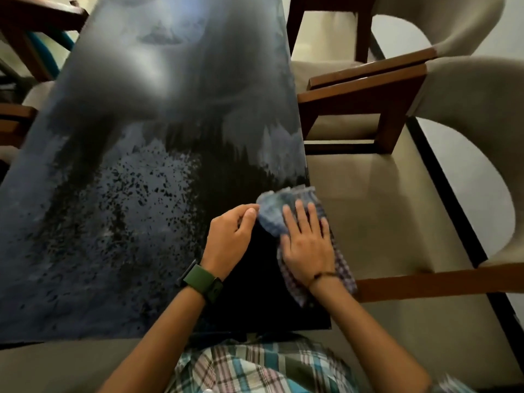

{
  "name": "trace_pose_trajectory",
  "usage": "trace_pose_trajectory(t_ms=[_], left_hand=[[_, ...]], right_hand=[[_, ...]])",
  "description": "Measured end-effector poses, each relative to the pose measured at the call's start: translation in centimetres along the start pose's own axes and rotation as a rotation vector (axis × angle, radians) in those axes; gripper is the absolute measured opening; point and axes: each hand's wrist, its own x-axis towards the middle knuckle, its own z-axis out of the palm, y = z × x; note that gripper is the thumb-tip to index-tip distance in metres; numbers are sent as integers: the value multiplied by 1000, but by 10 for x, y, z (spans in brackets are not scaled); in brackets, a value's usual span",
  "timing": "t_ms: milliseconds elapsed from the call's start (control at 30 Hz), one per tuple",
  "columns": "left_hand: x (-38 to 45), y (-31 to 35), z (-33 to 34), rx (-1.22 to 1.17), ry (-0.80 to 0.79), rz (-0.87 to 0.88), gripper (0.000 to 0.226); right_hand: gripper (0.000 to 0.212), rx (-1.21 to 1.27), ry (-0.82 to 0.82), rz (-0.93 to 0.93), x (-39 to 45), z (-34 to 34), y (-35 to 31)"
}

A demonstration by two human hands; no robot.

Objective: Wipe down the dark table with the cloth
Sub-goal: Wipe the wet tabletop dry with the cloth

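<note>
Dim dining room, pale tiled floor (382, 194) with a dark inlaid stripe, everything seen from above and slightly skewed

Nearest: plaid shirt (255, 370) at the bottom edge, both forearms reaching forward over the near end of the dark table (99, 208)

On the left wrist, a green-strapped watch (202, 280); on the right, a thin dark cord bracelet (323, 276)

Left hand (231, 234): fingers loosely curled, fingertips pinching the near-left edge of the cloth (272, 211), apparently to steady or straighten it

Right hand (307, 245): flat, fingers straight and spread, pressing the cloth down against the tabletop right at the table's right edge

Cloth: soft, checked blue-and-white weave, bunched ahead of the right fingertips, its tail trailing back under the palm and over the table edge; long axis roughly parallel to that right edge

Around the hands, a clean black glossy patch; beyond and to the left, a dull grey speckled film across most of the surface, so the uncleaned area lies forward and left of the grip, nearer the left hand's side

Judged early in the job: only the near-right corner looks done

Farther off: cushioned beige armchairs (425, 89) with brown wooden arms along the right, more wooden chair frames (34, 29) at far left
</note>
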Motion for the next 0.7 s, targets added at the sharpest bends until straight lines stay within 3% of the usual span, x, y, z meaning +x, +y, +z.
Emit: trace_pose_trajectory(t_ms=[233, 333, 400, 500, 600, 700], left_hand=[[21, 1, -2, -28, -33, -16, 26], [34, 2, -2, -36, -54, 5, 26], [44, 2, -3, -54, -63, 8, 25], [57, -2, -6, -88, -51, -10, 25], [64, -6, -7, -89, -37, -13, 25], [69, -7, -4, -110, -108, -1, 25]], right_hand=[[58, 30, -93, 141, 173, -19, 0], [57, 6, -61, 82, 140, -12, -1], [56, -29, 2, 4, 76, -8, -5], [59, -12, -30, -91, -3, -3, -7], [59, -43, -36, -188, 39, -7, 6], [65, -36, -51, -75, 143, -15, 11]])
